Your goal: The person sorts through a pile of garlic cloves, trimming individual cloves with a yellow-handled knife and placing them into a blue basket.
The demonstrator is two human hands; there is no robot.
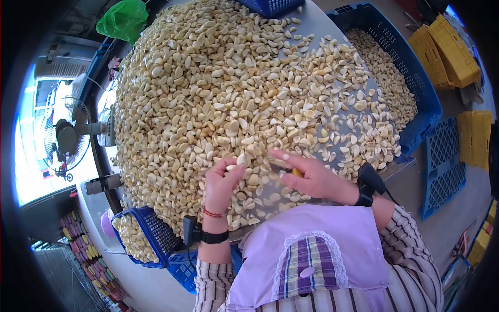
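pale cream garlic cloves (pixel 218 104), blue crates (pixel 410 78), yellow crates (pixel 447 49), a green bag (pixel 123 20), a lilac apron (pixel 312 249).

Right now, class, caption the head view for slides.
Left hand pinches a garlic clove; right hand holds a yellow-handled tool above the heap.

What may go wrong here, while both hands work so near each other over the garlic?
The right hand holds a small knife aimed toward the left hand, which pinches a garlic clove; a slip might cut fingers. Loose cloves lie at the table edge and might roll off.
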